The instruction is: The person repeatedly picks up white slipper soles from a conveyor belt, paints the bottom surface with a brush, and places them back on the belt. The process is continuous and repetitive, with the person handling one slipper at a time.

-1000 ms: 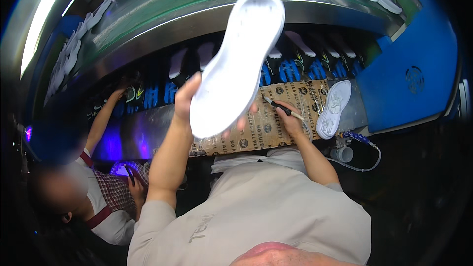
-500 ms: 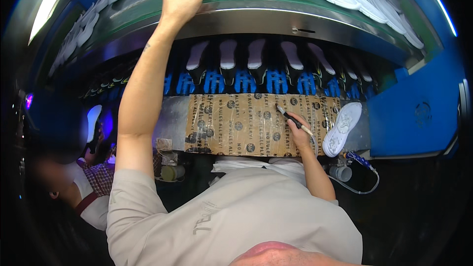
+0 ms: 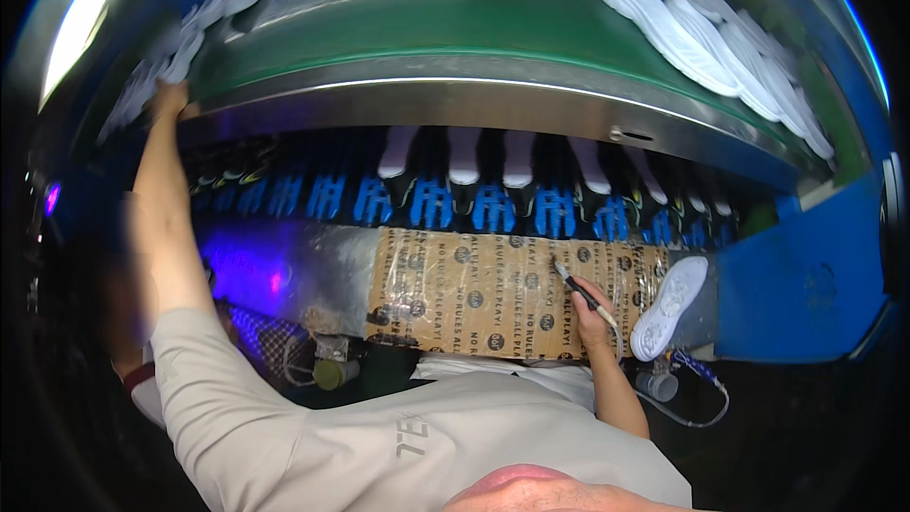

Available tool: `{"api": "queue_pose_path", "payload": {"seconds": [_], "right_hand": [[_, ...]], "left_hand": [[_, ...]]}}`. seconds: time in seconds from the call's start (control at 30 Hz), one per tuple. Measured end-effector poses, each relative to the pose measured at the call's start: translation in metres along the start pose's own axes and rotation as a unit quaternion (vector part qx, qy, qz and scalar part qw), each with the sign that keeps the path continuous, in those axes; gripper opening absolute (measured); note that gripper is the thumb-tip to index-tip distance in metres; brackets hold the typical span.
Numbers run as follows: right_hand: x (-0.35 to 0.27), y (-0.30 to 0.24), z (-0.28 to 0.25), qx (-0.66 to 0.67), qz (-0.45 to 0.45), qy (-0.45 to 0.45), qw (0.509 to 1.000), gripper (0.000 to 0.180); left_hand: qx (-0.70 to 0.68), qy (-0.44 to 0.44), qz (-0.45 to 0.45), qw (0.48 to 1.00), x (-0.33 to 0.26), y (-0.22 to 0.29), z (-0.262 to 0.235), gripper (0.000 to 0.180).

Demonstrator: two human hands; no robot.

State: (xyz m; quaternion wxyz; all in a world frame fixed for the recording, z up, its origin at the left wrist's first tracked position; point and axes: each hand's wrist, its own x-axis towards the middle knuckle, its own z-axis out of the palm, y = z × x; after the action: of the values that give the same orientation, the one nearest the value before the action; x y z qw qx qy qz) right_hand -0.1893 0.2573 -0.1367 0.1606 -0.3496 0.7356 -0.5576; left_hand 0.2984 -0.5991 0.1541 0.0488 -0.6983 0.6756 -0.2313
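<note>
At the far left my left hand (image 3: 170, 100) reaches to a row of white shoe soles (image 3: 186, 55) on the green conveyor belt (image 3: 379, 28). It meets the near end of a sole; its fingers are blurred and partly hidden, so whether it grips cannot be told. My right hand (image 3: 593, 324) is closed round a glue brush (image 3: 582, 290) with a dark and pale handle and a thin hose at its rear. The brush tip points up and left over a cardboard-covered work surface (image 3: 474, 299). Right of that hand lies a single white sole (image 3: 671, 308), inner side up.
More white soles (image 3: 678, 28) overlap on the belt's right side. Below its metal edge (image 3: 455, 100), shoe uppers on lasts (image 3: 464, 159) stand in blue holders (image 3: 493, 207). A blue panel (image 3: 801, 289) bounds the right. Small jars (image 3: 656, 386) hang below the surface. A blurred co-worker is at left.
My left hand has swung from above the belt's middle to the soles at far left. The view has shifted, while my right hand still holds the brush over the cardboard.
</note>
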Motion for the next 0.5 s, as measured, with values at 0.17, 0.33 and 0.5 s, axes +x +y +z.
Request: {"api": "queue_pose_path", "payload": {"seconds": [0.17, 0.33, 0.5], "right_hand": [[-0.002, -0.003, 0.001, -0.018, -0.031, 0.032, 0.999, 0.028], [-0.004, -0.009, -0.002, -0.035, -0.044, 0.025, 0.998, 0.028], [-0.006, -0.011, -0.002, -0.051, -0.043, 0.029, 0.997, 0.028]], "left_hand": [[-0.154, 0.112, -0.044, 0.981, 0.028, -0.01, 0.009, 0.075], [-0.192, 0.12, -0.043, 0.973, -0.008, 0.001, -0.013, 0.094], [-0.298, 0.157, 0.016, 0.942, -0.144, 0.048, -0.058, 0.061]]}}
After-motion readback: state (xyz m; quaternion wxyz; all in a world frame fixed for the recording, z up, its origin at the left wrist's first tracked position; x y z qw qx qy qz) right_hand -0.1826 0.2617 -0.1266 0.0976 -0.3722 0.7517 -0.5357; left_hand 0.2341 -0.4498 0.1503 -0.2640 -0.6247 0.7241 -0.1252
